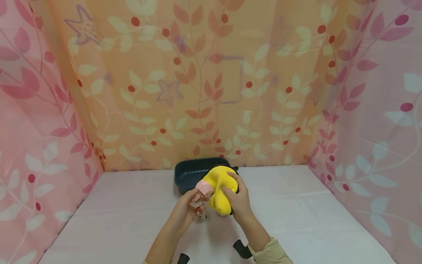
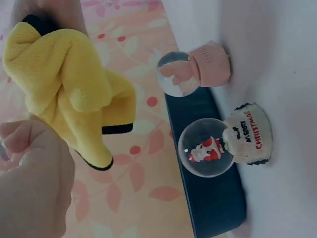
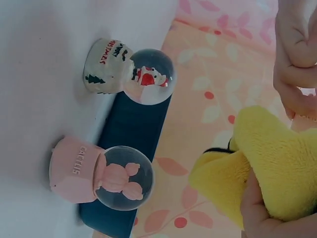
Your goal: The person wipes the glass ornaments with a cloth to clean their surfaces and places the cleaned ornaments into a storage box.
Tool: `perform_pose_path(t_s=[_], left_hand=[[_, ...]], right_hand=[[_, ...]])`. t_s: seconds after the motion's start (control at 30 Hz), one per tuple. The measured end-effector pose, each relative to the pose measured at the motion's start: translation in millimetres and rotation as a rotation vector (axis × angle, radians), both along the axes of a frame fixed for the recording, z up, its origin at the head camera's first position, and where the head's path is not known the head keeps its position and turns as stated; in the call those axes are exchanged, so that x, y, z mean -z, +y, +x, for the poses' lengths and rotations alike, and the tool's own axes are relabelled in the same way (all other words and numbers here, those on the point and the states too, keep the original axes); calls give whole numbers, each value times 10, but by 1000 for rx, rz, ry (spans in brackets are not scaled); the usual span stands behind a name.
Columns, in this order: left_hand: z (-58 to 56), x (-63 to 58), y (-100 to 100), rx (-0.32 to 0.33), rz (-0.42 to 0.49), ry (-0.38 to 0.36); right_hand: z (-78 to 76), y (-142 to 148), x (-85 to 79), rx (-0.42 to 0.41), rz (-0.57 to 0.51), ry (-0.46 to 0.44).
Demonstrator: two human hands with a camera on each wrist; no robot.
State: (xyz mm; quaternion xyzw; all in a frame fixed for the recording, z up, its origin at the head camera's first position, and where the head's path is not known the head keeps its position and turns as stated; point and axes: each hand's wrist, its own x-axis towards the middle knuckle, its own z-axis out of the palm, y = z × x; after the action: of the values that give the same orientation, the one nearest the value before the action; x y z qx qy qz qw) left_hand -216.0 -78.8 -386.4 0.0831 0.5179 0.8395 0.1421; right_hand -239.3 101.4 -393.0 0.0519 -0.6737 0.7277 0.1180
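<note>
My left hand (image 1: 184, 212) holds a small snow globe with a pink base (image 1: 204, 188), its clear ball down among the fingers. My right hand (image 1: 243, 201) grips a bunched yellow cloth (image 1: 221, 183) with black edging, close beside the pink base; whether they touch I cannot tell. Two more snow globes stand on the table: one with a white "Merry Christmas" base (image 2: 248, 135) and a Santa figure inside, and one with a pink "Cactus" base (image 3: 74, 169) and a pink cactus inside. The cloth and hands hide the Cactus globe in the head view.
A dark blue plastic tub (image 1: 184, 172) stands at the back of the white-covered table (image 1: 138, 209), behind the globes. Floral curtains (image 1: 197, 91) enclose the back and both sides. Black curved pieces (image 1: 242, 249) show near the forearms.
</note>
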Motion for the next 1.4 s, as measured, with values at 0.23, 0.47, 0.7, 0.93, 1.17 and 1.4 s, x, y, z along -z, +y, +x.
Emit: perform_pose_path(t_s=[0.23, 0.47, 0.7, 0.93, 1.17, 1.4], left_hand=[[19, -2, 9, -21, 44, -33], [18, 14, 59, -28, 0, 53], [8, 25, 109, -23, -139, 114], [4, 29, 110, -46, -250, 110], [-2, 21, 112, -57, -248, 80], [14, 35, 100, -56, -256, 35]], right_hand=[[148, -11, 2, -54, 75, 168], [197, -101, 25, -153, 278, 382], [160, -117, 8, -136, 256, 283], [126, -130, -4, -70, 178, 230], [100, -112, -28, -52, 101, 183], [98, -82, -65, -63, 58, 142]])
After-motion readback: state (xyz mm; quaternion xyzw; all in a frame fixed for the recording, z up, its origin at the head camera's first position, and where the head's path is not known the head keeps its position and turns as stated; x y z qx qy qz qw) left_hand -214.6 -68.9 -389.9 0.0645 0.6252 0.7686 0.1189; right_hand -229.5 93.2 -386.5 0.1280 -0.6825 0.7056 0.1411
